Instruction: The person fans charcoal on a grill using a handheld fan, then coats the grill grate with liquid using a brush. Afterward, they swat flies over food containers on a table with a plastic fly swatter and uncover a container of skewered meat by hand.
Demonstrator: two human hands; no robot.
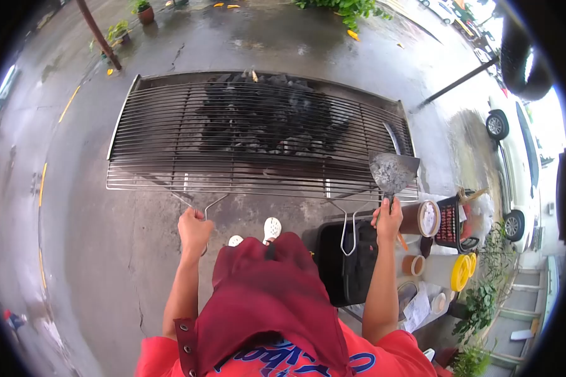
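Observation:
My left hand [195, 229] is closed round the left wire handle of a long grill grate [154, 119]. The grate lies over a charcoal grill, its near edge jutting out toward me. Through the bars I see dark charcoal [264, 116], with some greyish pieces at the near side. In my right hand [388, 220] is a scraper [393, 173] with a wide, ash-smeared metal blade, held blade away from me over the grate's right end. The grate's right wire handle [348, 235] hangs free between my hands.
A black bin [333, 264] stands at my right. Beside it a table holds a brown tub [415, 218], a black basket [448, 223] and a yellow-lidded container [461, 272]. A curved metal piece [392, 137] lies at the grate's right end. Behind are potted plants [145, 12] and, right, a parked white car [519, 144].

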